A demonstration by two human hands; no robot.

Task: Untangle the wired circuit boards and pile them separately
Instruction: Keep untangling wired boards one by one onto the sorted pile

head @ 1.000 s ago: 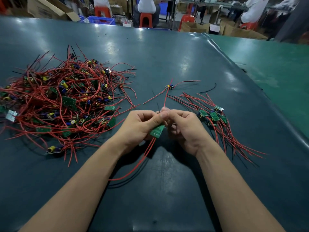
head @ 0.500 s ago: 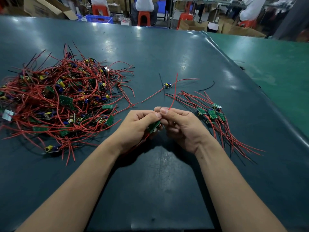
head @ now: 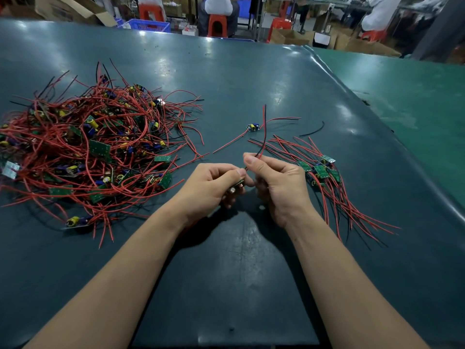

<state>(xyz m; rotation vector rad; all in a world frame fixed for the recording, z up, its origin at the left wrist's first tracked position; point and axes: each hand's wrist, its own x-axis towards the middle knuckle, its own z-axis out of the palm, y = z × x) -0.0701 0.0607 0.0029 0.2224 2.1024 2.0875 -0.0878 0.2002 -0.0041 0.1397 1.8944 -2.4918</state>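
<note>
On the left of the dark green table [head: 226, 79] the big tangled heap [head: 95, 147] remains, while only a small sorted pile [head: 324, 172] lies right, so the job looks barely begun. Between them, the left hand [head: 211, 185] grips a circuit board [head: 237, 185] and the right hand [head: 274, 182] pinches its wires [head: 264, 132]; one stray board [head: 253, 127] lies beyond. Far off, the room shows red stools [head: 217, 25] and cardboard boxes [head: 289, 37].

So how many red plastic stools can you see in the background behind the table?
4 that show: one far left, one under a seated person, one right of centre, one far right, partly hidden. More may be hidden behind boxes.
</note>
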